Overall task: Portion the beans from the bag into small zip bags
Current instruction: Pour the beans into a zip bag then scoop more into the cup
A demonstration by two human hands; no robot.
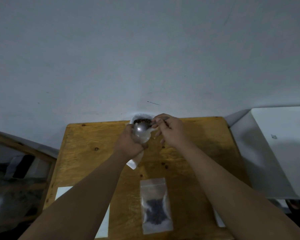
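A white bag of dark beans [142, 120] stands open at the far edge of the wooden table [87, 144]. My left hand [130, 144] grips a small clear zip bag [142, 137] held up in front of it, its lower end hanging below my fist. My right hand [170, 132] pinches the handle of a metal spoon [141, 129], whose bowl sits at the mouth of the small bag. Near the front of the table lies a small zip bag holding beans [155, 207].
Several loose beans [164, 166] lie scattered on the wood. White sheets lie at the front left [63, 192] and front right [218, 219] of the table. A white surface [284, 144] stands to the right, a wooden crate [21, 167] to the left, a pale wall behind.
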